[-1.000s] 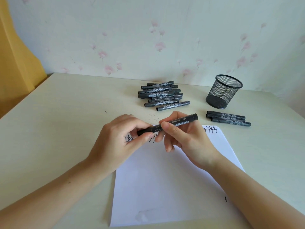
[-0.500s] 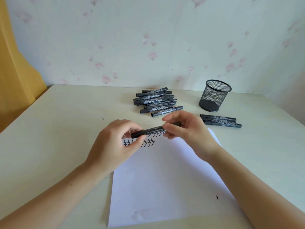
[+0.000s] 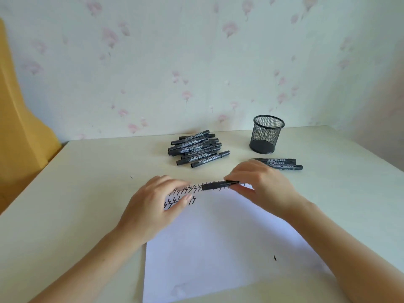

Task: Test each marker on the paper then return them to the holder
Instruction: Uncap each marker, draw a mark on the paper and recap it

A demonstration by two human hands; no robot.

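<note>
Step in hand: capped marker (image 3: 219, 185) gripped in right hand (image 3: 260, 182), held level just above top edge of paper (image 3: 218, 241); probably just tested and recapped, or about to be uncapped, hard to judge which.
Right hand: fingers and thumb curled round marker's right end.
Left hand (image 3: 157, 204): loosely curled beside marker's left end, apart from it, holding nothing; hovering over zigzag test marks (image 3: 185, 190).
Untested pile (image 3: 196, 148): heap of markers on surface (image 3: 87, 193), behind paper.
Tested group (image 3: 282, 164): few markers lying on surface just in front of holder (image 3: 265, 134), partly hidden by right hand.
Holder: mesh cup, upright, apparently empty.
Next move: if tested, carry marker right to set beside tested group or drop into holder; otherwise pull cap and scribble.
</note>
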